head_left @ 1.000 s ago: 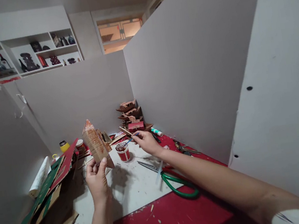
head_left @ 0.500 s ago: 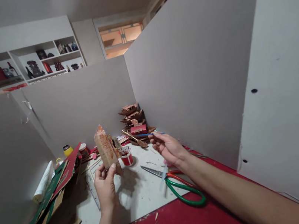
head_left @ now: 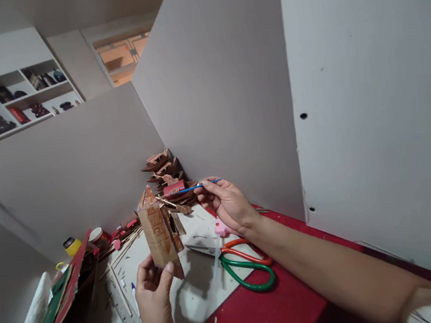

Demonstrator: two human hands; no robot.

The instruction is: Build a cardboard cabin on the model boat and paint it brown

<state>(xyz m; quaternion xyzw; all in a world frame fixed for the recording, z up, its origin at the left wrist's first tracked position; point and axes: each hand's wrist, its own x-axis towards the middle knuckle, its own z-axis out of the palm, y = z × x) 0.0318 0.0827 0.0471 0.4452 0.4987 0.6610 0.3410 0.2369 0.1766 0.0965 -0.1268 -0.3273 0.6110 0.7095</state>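
A small cardboard boat model, partly stained brown, is held up on end by my left hand, thumb and fingers closed on its lower end. My right hand pinches a thin blue-handled paintbrush, whose tip reaches the upper part of the boat. Whether the tip touches the cardboard is hard to tell. Large scissors with red and green handles lie below my right hand, blades pointing left. The red and white cup is hidden behind the boat.
Several brown model boats are stacked in the back corner by the grey partition. Cardboard sheets, a ruler, thin sticks and a yellow jar occupy the left side.
The view has swung to the right. My right hand has brought the paintbrush leftward to the boat's upper part. The boat stays in my left hand and now covers the cup.
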